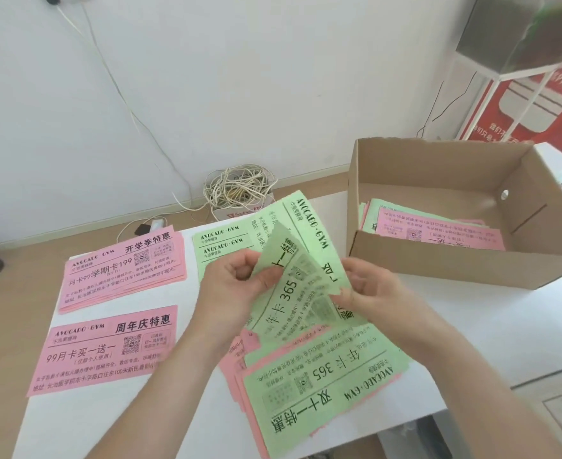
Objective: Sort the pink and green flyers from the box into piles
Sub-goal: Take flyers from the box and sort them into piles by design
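Both hands hold a fan of green flyers [293, 286] up over the white surface [472, 326], just left of the cardboard box [438, 263]. The left hand [236, 286] has fingers and thumb curled round the fan's left edge. The right hand [372, 293] pinches its right edge. The sheets are splayed and tilted, and the front one reads "365".

The box stands open on the surface. Inside lies a loose stack with a pink flyer [438, 231] on top and green edges showing at its left side.

Left of the box, beyond the hands, a green pile [220, 246] lies flat, partly hidden by the held fan. Further left of the box are the far pink pile [120, 270] and, closer to the person, the near pink pile [107, 346], which looks thin. Left of the box and nearer the person, under the hands, lies an unsorted stack [319, 385] of mixed pink and green sheets, a green one uppermost with its print upside down to the camera.

On the floor by the wall, left of the box, sits a tangle of pale cable [236, 187]. A red poster [538, 107] stands behind the box.
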The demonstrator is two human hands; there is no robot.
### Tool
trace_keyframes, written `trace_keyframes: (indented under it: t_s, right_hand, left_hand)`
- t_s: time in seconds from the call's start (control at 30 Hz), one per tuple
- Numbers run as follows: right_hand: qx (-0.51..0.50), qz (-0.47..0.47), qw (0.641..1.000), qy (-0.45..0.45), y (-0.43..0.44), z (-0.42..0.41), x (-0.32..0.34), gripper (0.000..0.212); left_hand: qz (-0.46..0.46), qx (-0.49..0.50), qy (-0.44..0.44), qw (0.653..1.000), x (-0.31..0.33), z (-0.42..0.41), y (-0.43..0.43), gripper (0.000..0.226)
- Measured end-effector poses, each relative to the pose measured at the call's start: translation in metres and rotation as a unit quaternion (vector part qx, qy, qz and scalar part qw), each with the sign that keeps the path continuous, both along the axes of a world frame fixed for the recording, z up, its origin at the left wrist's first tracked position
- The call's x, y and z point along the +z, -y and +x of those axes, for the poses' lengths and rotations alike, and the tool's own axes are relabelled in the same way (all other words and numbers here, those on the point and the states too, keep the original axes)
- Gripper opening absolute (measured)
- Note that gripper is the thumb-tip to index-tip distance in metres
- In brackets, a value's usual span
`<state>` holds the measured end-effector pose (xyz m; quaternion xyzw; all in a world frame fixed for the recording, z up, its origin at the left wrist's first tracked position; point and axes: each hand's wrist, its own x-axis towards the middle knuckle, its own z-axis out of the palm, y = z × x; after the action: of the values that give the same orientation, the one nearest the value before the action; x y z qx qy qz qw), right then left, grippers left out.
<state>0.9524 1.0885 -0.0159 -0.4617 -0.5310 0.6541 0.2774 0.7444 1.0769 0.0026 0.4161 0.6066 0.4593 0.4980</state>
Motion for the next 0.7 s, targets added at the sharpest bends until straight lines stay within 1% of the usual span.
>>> trace_keyframes:
  t_s: [0.03, 0.07, 0.1, 0.13, 0.2, 0.23, 0.27, 0.33, 0.37, 0.43, 0.47, 0.5, 0.53, 0.57, 0.6, 0.67, 0.7]
  right_hand:
    - [0.030, 0.007, 0.999, 0.011, 0.005, -0.002, -0.006, 0.040]
    - [0.030, 0.034, 0.998, 0.034, 0.008, -0.005, -0.012, 0.038]
    - [0.006, 0.068, 0.994, 0.083, 0.008, -0.007, -0.017, 0.038]
    - [-0.025, 0.097, 0.984, 0.145, 0.006, -0.009, -0.021, 0.040]
    - [-0.068, 0.105, 0.962, 0.242, -0.001, -0.010, -0.020, 0.038]
    - [-0.063, 0.113, 0.951, 0.282, -0.005, -0.009, -0.018, 0.036]
    - [-0.034, 0.126, 0.939, 0.320, -0.009, -0.008, -0.014, 0.037]
    - [0.062, 0.149, 0.912, 0.376, -0.021, -0.009, -0.004, 0.043]
    - [0.101, 0.161, 0.901, 0.389, -0.026, -0.013, 0.003, 0.044]
    - [0.148, 0.180, 0.892, 0.388, -0.037, -0.021, 0.018, 0.042]
    - [0.161, 0.188, 0.889, 0.384, -0.041, -0.026, 0.025, 0.042]
    - [0.169, 0.192, 0.889, 0.379, -0.046, -0.030, 0.030, 0.041]
    - [0.175, 0.195, 0.893, 0.367, -0.050, -0.033, 0.035, 0.040]
    - [0.179, 0.201, 0.896, 0.354, -0.054, -0.035, 0.037, 0.038]
    - [0.183, 0.207, 0.898, 0.342, -0.058, -0.036, 0.039, 0.036]
    - [0.169, 0.212, 0.911, 0.310, -0.065, -0.035, 0.038, 0.032]
    - [0.142, 0.216, 0.923, 0.286, -0.067, -0.034, 0.035, 0.030]
  left_hand:
    - [-0.002, 0.029, 0.016, 0.999, -0.002, 0.000, 0.002, 0.006]
    - [-0.006, 0.051, 0.025, 0.998, -0.004, 0.000, 0.004, 0.006]
    - [-0.014, 0.066, 0.029, 0.997, -0.006, -0.002, 0.005, 0.007]
    - [-0.021, 0.074, 0.016, 0.997, -0.008, -0.006, 0.005, 0.007]
    - [-0.030, 0.064, -0.074, 0.995, -0.007, -0.022, 0.005, 0.006]
    - [-0.033, 0.046, -0.130, 0.990, -0.006, -0.032, 0.005, 0.007]
    - [-0.034, 0.019, -0.182, 0.983, -0.003, -0.043, 0.004, 0.007]
    - [-0.010, -0.064, -0.270, 0.961, 0.005, -0.058, 0.001, 0.005]
    - [0.021, -0.125, -0.327, 0.936, 0.011, -0.062, -0.001, 0.003]
    - [0.119, -0.243, -0.459, 0.846, 0.016, -0.062, -0.010, 0.010]
    - [0.159, -0.282, -0.495, 0.806, 0.016, -0.058, -0.016, 0.006]
    - [0.181, -0.315, -0.517, 0.775, 0.017, -0.053, -0.022, 0.003]
    - [0.178, -0.339, -0.525, 0.760, 0.017, -0.050, -0.027, 0.005]
    - [0.151, -0.357, -0.522, 0.759, 0.017, -0.049, -0.031, 0.008]
    - [0.126, -0.367, -0.505, 0.771, 0.018, -0.050, -0.034, 0.008]
    - [0.126, -0.351, -0.466, 0.802, 0.025, -0.055, -0.040, 0.006]
    - [0.116, -0.336, -0.447, 0.821, 0.031, -0.058, -0.042, 0.005]
